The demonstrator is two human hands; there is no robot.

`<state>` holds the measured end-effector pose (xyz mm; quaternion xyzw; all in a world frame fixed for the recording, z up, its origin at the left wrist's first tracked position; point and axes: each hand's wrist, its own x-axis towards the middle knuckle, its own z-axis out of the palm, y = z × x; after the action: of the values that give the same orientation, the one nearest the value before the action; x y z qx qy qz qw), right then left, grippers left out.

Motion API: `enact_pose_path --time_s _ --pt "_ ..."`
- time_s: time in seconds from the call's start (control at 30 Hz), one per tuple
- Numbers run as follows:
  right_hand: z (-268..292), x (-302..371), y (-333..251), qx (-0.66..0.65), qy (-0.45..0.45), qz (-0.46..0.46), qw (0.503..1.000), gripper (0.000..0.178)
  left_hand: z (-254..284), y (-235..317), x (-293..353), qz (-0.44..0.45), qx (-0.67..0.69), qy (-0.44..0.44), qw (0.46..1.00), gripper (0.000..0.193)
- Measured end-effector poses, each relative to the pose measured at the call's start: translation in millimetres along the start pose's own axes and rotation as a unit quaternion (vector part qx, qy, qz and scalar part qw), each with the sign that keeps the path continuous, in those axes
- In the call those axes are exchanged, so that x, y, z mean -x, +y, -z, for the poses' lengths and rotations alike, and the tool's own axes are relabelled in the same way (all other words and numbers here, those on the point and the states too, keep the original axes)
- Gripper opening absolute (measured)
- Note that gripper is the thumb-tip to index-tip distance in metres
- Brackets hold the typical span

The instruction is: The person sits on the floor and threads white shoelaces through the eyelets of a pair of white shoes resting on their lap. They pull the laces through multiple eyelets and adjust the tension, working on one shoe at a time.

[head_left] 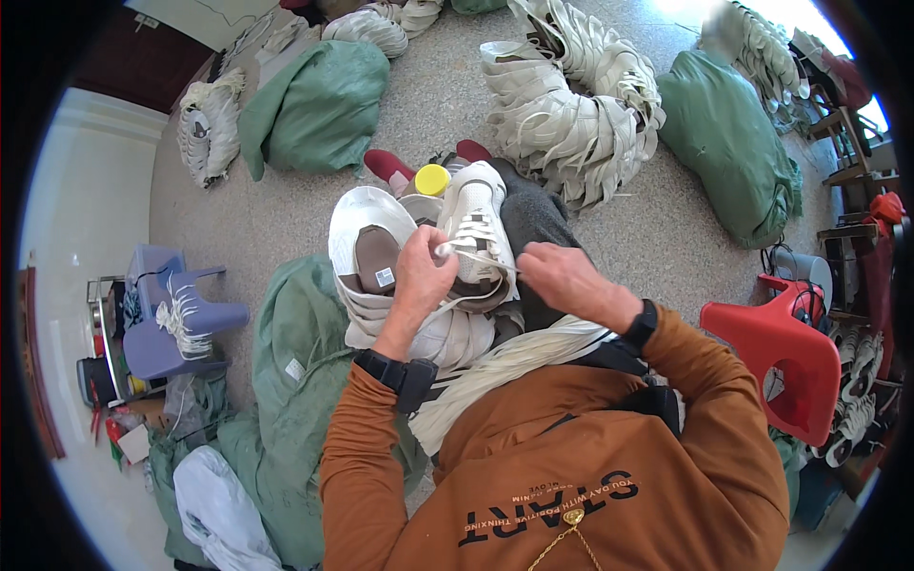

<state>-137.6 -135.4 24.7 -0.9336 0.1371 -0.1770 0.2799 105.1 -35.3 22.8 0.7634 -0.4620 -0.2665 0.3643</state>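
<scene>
A white sneaker (pixel 473 202) lies over my lap, toe pointing away, its white lace threaded through the upper eyelets. My left hand (pixel 425 271) is closed in a pinch on one stretch of the shoelace (pixel 487 258) at the shoe's left side. On the right, my right hand (pixel 569 282) grips another stretch, so the lace runs between them across the shoe's opening. Beside my left hand rests a stack of white shoe uppers (pixel 345 225) with a brown insole (pixel 375 255) showing. A thick bundle of loose white laces (pixel 533 354) is draped over my lap.
A yellow round lid (pixel 432 179) sits beyond the shoes. Piles of strung white uppers (pixel 576 119) and green sacks (pixel 728 147) lie on the speckled floor. A purple stool (pixel 176 319) with laces stands left, a red stool (pixel 776 352) right. Another green sack (pixel 300 333) lies close by.
</scene>
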Motion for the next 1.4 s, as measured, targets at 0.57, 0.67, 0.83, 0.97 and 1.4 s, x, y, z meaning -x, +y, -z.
enact_pose_path --time_s 0.57,0.67,0.83,0.97,1.4 --pt "-19 -13 -16 -0.024 0.133 -0.012 0.991 0.028 -2 13 28 -0.137 -0.131 0.070 0.979 0.017" --pt "-28 -28 -21 -0.052 0.147 -0.022 0.988 0.025 -2 13 29 -0.107 -0.110 0.073 0.985 0.016" --pt "-31 -23 -20 -0.111 0.116 -0.130 0.978 0.020 2 11 32 -0.084 -0.045 0.086 0.992 0.019" --pt "-18 -13 -22 -0.199 0.037 -0.168 0.965 0.009 4 13 38 -0.073 -0.013 0.111 0.991 0.023" --pt "-21 22 -60 -0.301 -0.092 -0.062 0.947 0.016 -10 39 38 -0.240 -0.320 0.024 0.916 0.019"
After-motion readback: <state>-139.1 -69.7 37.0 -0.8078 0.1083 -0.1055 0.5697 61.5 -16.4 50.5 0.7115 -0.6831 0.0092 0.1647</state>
